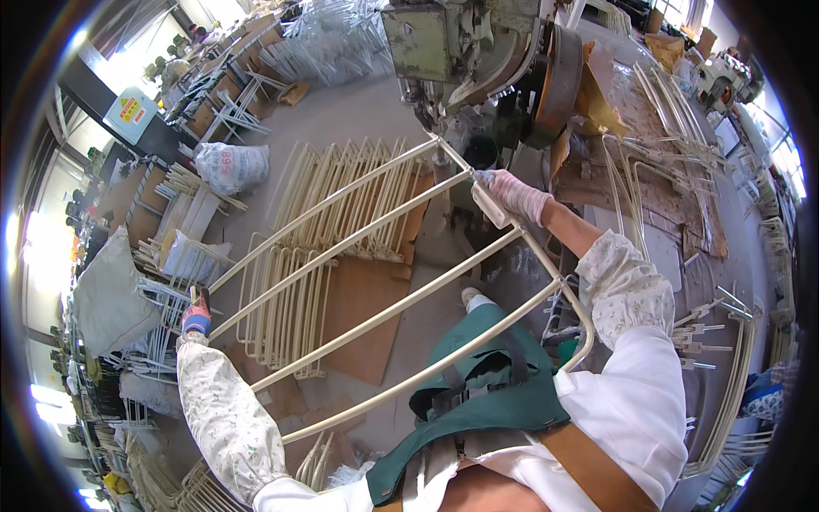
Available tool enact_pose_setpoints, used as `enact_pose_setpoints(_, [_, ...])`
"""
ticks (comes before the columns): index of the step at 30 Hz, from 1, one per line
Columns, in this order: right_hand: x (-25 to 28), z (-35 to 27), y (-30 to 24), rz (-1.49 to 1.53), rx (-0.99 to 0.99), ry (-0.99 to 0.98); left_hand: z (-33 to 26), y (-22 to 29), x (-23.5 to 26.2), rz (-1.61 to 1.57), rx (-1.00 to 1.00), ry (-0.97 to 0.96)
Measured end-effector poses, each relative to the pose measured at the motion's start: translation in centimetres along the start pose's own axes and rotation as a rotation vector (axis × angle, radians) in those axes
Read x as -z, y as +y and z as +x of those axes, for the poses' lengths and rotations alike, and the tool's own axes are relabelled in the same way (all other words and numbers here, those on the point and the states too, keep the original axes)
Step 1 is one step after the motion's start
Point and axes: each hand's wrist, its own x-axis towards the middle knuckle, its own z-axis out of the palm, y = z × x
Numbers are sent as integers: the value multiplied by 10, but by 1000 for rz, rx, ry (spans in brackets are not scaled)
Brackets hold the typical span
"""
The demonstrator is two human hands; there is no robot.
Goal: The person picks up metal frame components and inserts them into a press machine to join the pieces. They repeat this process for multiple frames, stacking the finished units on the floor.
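A large cream-coloured tubular metal frame (384,310) slants across in front of me, its long bars joined by a crosspiece on the right. My right hand (514,196), in a striped knit glove, is closed on that crosspiece beside a pale flat plate. At the frame's far left my left hand (196,317), in a blue and pink glove, is closed around the bar ends; its fingers are partly hidden. The frame's upper corner is at the lower part of a worn green machine (418,44), where the exact contact is hard to make out.
Several similar cream frames (341,192) are stacked on the floor beside brown board (363,320). A stuffed white sack (232,167) stands behind them on the left. To the right, a worn bench (640,183) bears bent tubes. The machine's large wheel (559,85) is ahead.
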Motion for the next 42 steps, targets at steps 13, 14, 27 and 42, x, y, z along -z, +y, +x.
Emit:
enact_pose_setpoints(13, [3,22,32,-130,137,-4,25,-22,-45,156,-128,-105])
enact_pose_setpoints(14, [1,4,15,-91,45,36,29,-3,-34,110,-147,-108])
enact_pose_setpoints(27, [-10,-7,-11,-12,-31,51,11,-7,15,100,-23,-79])
enact_pose_setpoints(42, [-14,-10,-6,153,76,-74,-16,-65,-24,152,-82,-46])
